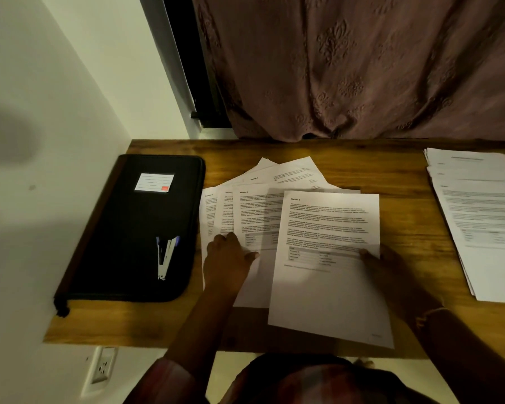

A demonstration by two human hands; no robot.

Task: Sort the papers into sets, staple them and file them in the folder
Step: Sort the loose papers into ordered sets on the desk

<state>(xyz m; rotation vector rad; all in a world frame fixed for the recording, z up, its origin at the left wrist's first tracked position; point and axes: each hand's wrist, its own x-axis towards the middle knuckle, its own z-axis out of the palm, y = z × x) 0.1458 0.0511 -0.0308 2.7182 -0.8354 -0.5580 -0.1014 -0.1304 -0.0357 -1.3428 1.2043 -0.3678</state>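
Wall (56, 112): plain and pale, filling the left side of the frame, meeting the left edge of the table.
Socket (103, 367): white, on the wall at lower left, below the table edge.
Table (405, 176): warm brown wood with visible grain, running across the middle of the frame in dim light.
Folder (123, 228): black, zipped and closed, lying flat on the left end of the table against the wall.
Label (154, 182): a white lined card on the upper part of the folder cover.
Stapler (166, 258): blue and silver, lying on the folder's lower right part.
Window frame (193, 68): a dark strip at upper centre, between the wall and the curtain.
Fanned papers (245, 211): printed sheets spread overlapping at the centre of the table, just right of the folder.
Left hand (226, 260): resting on the lower left of the fanned papers, thumb stretched right across a sheet; the fingers are bent, and I cannot tell whether they grip anything.
Front sheet (327, 287): a printed page with a small table, overlapping the fanned papers at lower centre, its near end overhanging the table's front edge.
Right hand (385, 266): pinching the front sheet's right edge, thumb on top.
Curtain (362, 68): dusty pink with an embossed flower pattern, hanging across the upper right down to the table's back edge.
Stack (484, 223): more printed sheets piled at the far right of the table, apart from the fanned papers.
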